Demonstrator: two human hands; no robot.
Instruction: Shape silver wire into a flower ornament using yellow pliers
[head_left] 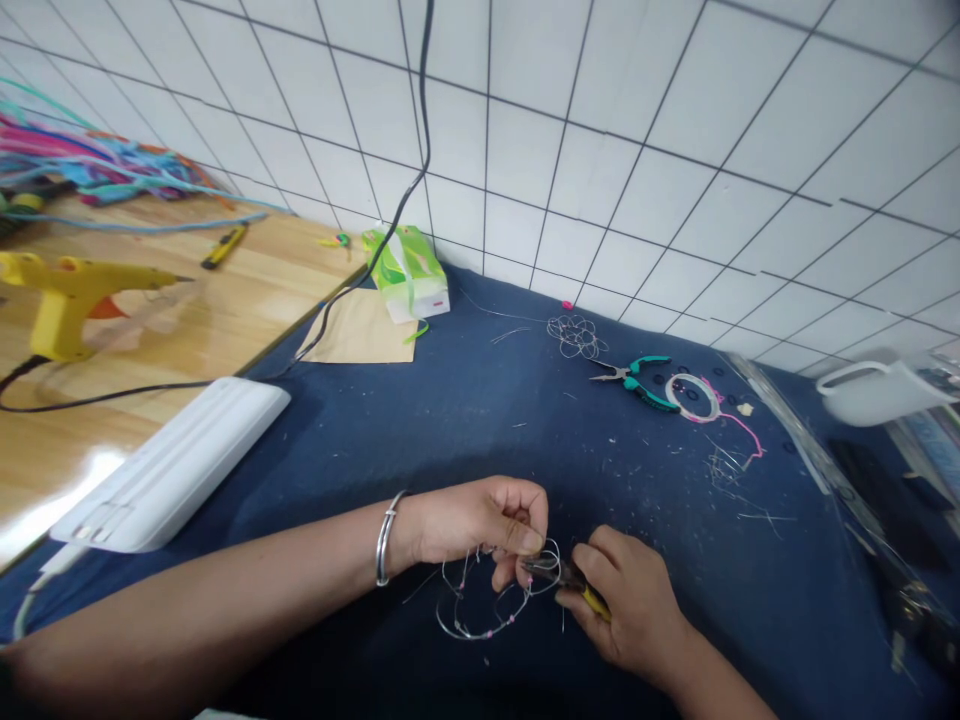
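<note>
My left hand (495, 520) pinches a piece of silvery wire bent into loops (480, 634), with small pink beads spaced along it. The loops hang below the fingers, just above the dark blue cloth. My right hand (630, 600) is wrapped round a pair of pliers (596, 602) with yellow handles. Their dark metal jaws reach to the wire loops beside my left fingertips. Whether the jaws grip the wire, I cannot tell. A silver bangle (386, 540) sits on my left wrist.
On the blue cloth (450, 430) lie green-handled pliers (637, 380), a coil of wire (576, 336), a tape roll (691, 398) and wire scraps. A white power strip (172, 465), a yellow glue gun (75, 295) and a tissue pack (409, 270) stand left. A white mug (870, 392) is right.
</note>
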